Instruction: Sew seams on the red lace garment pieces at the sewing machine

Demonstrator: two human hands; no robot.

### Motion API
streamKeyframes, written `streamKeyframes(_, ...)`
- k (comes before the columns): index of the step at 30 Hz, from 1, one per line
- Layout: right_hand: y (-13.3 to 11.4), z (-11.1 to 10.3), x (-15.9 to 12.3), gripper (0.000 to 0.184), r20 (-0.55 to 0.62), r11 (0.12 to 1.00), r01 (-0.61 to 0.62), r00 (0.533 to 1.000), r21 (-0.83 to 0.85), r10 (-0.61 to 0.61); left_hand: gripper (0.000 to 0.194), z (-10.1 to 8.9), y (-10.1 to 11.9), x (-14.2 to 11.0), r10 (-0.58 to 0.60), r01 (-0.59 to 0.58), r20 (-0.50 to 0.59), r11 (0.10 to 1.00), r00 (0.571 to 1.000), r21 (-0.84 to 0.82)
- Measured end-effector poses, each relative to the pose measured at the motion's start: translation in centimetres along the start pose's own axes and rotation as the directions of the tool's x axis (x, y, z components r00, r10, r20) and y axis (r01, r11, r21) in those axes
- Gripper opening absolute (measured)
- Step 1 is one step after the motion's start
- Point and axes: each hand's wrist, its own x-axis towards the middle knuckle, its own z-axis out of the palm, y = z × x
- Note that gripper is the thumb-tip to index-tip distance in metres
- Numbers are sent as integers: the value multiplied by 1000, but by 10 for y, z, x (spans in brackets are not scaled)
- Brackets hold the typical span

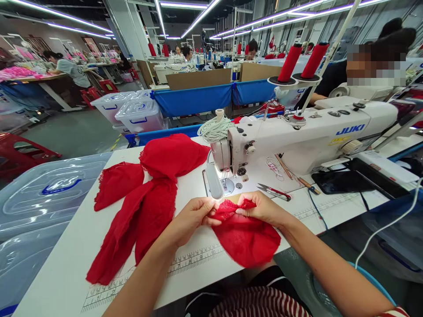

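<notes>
A red fabric piece [249, 242] with a lacy edge hangs over the front edge of the table, just before the sewing machine [280, 136]. My left hand [198, 213] pinches its gathered upper edge on the left. On the right, my right hand [259, 207] is closed on the same edge, fingers and thumb pressed together. Behind my hands are the machine's needle plate [228, 186] and a lit presser area. More red lace-edged fabric [155, 198] lies spread on the table left of my left hand.
Thread snips [274, 192] lie right of the needle plate, near a wooden-handled tool [309, 185] and a black phone-like slab [333, 181]. Lidded plastic bins [62, 189] stand to the left. Two red thread cones [291, 64] rise above the machine. A co-worker [366, 66] sits behind it.
</notes>
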Motion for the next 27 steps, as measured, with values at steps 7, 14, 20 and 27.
streamKeyframes(7, -13, 18, 1, 25, 207, 988, 118, 974, -96, -96, 42, 7, -2, 1, 219, -207, 1, 921, 976, 331)
streamKeyframes(14, -14, 12, -3, 28, -212, 985, 8, 977, 175, 29, 42, -4, 2, -2, 78, -83, 49, 991, 996, 101)
streamKeyframes(20, -13, 11, -16, 20, -162, 1000, 11, 987, 28, -6, 27, 6, -2, -1, 87, -81, 43, 987, 995, -137)
streamKeyframes(27, -10, 39, -27, 24, -586, 864, 160, 675, -477, -448, 21, 8, -5, 1, 88, -82, 30, 986, 996, -148)
